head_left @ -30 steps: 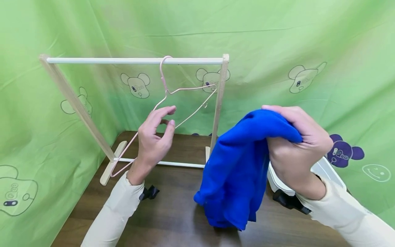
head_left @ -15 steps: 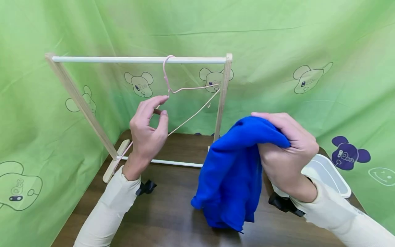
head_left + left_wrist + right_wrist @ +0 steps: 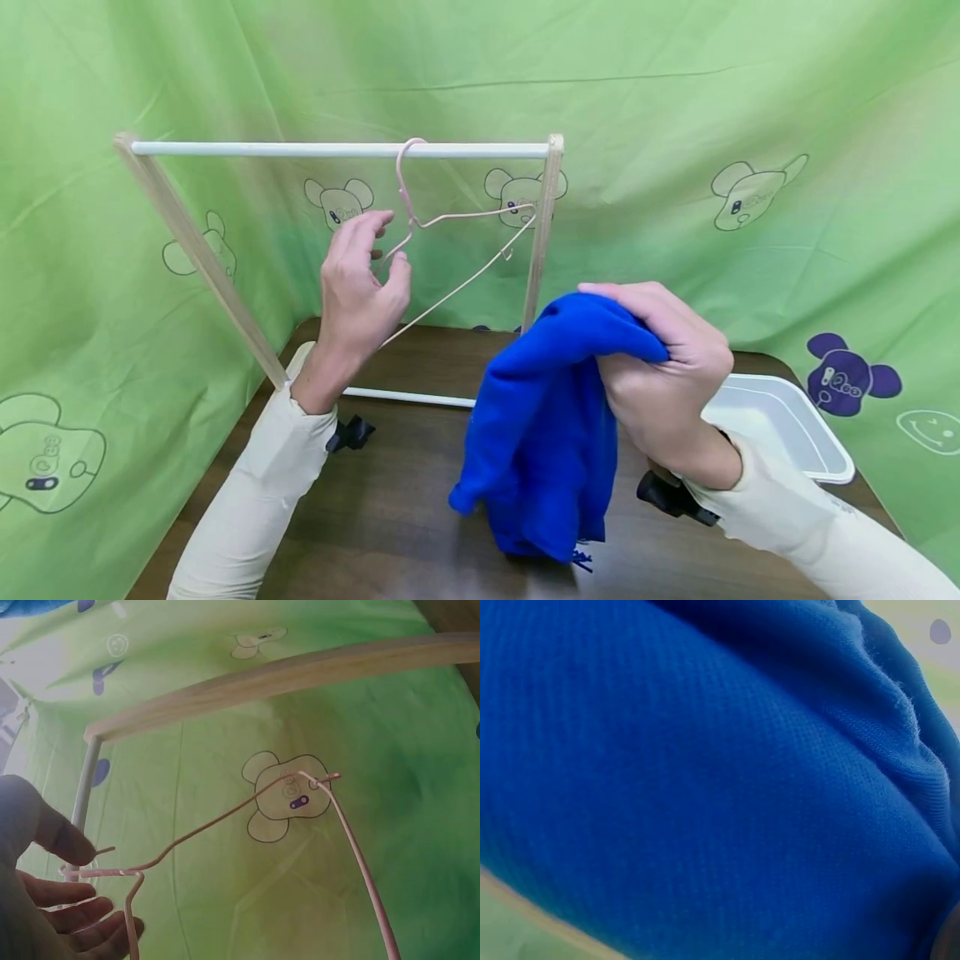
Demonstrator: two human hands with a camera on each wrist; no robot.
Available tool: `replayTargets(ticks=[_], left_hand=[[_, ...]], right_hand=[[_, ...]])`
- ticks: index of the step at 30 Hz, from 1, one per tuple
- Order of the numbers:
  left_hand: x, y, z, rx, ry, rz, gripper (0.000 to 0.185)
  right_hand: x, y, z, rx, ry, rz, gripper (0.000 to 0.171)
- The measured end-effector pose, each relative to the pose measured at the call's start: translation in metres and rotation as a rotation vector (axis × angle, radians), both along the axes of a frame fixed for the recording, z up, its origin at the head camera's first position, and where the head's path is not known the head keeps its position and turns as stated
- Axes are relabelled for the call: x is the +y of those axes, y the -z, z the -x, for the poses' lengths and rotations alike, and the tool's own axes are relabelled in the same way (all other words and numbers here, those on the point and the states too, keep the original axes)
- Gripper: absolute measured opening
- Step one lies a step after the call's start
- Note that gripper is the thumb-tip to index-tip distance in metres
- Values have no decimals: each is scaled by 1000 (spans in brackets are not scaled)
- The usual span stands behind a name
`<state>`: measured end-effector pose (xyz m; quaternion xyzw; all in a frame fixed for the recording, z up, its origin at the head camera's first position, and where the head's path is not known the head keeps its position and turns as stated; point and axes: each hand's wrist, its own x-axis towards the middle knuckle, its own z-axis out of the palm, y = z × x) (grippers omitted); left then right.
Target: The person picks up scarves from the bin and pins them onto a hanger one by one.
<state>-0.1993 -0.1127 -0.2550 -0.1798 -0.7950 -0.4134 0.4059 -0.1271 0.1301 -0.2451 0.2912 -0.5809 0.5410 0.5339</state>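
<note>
Head view showed us our left hand (image 3: pixel 360 292) up by the pink hanger (image 3: pixel 442 250), which hung by its hook on the white bar (image 3: pixel 300 149) of the small wooden rack (image 3: pixel 542 242). Our fingers (image 3: pixel 358 237) and thumb curled loosely about the wire just under the hook, so the grip there was half closed around the hanger's neck. From the left wrist view we saw the same pink wire (image 3: pixel 225 825) pass right by our thumb (image 3: pixel 64 836) and across our bent fingers, but we could not tell how tight we held it. Our right hand (image 3: pixel 663 375) was lower and nearer to us, well apart from the rack. Its grip was clamped on a blue cloth (image 3: pixel 540 433), with the fingers curled over a bunched top fold. The rest of the cloth hung down to the brown desk (image 3: pixel 405 525). Right wrist view was filled with blue cloth (image 3: pixel 705 787) and nothing else. A white tub (image 3: pixel 787 425) sat on the desk just behind our right wrist. Green sheets (image 3: pixel 750 100) with little bear drawings hung all around.
</note>
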Motion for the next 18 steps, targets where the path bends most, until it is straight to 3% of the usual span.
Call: replayTargets(ticks=[5,13,18], left_hand=[[-2,-6,4,-153,-3,27,42],[-9,-26,20,-475,17,76,42],[-16,-32,29,-555,32,82,45]], right_hand=[[-2,4,-1,-9,-18,-42,26],[-4,11,-1,-30,-33,-81,26],[-6,15,-1,-38,-45,-111,27]])
